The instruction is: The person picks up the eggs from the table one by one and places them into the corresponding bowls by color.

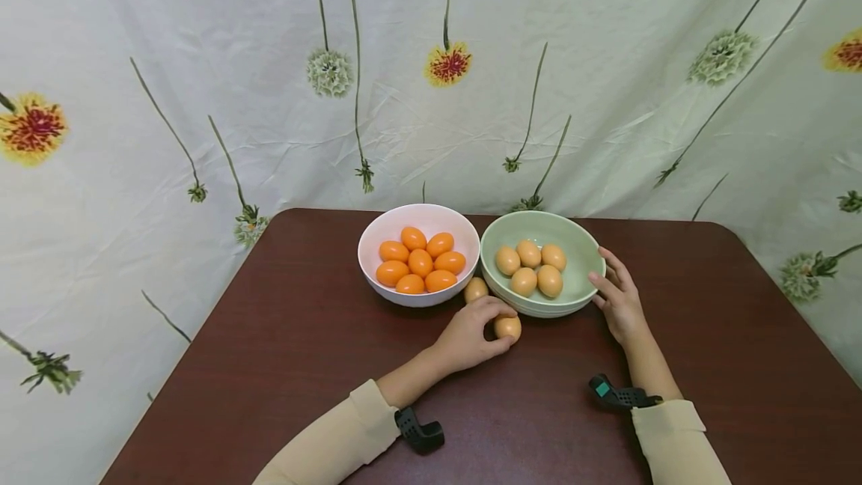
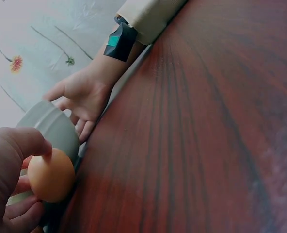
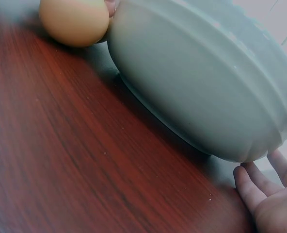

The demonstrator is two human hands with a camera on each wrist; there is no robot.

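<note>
My left hand point(image 1: 474, 334) pinches a brown egg point(image 1: 508, 328) between thumb and fingers, just in front of the green bowl point(image 1: 579, 245). The same egg point(image 2: 51, 175) shows up close in the left wrist view. At the bowl's right side, my right hand point(image 1: 621, 304) holds the rim, its thumb over the edge and the other fingers against the outer wall. Several brown eggs point(image 1: 524, 282) lie inside this bowl. Another brown egg point(image 1: 476, 290) rests on the table between the two bowls, partly behind my left hand.
A pink-white bowl point(image 1: 367, 249) with several orange eggs point(image 1: 420, 263) stands left of the green one, their rims almost touching. Both are near the back edge of the dark reddish-brown table point(image 1: 303, 335). A flowered cloth point(image 1: 269, 58) hangs behind.
</note>
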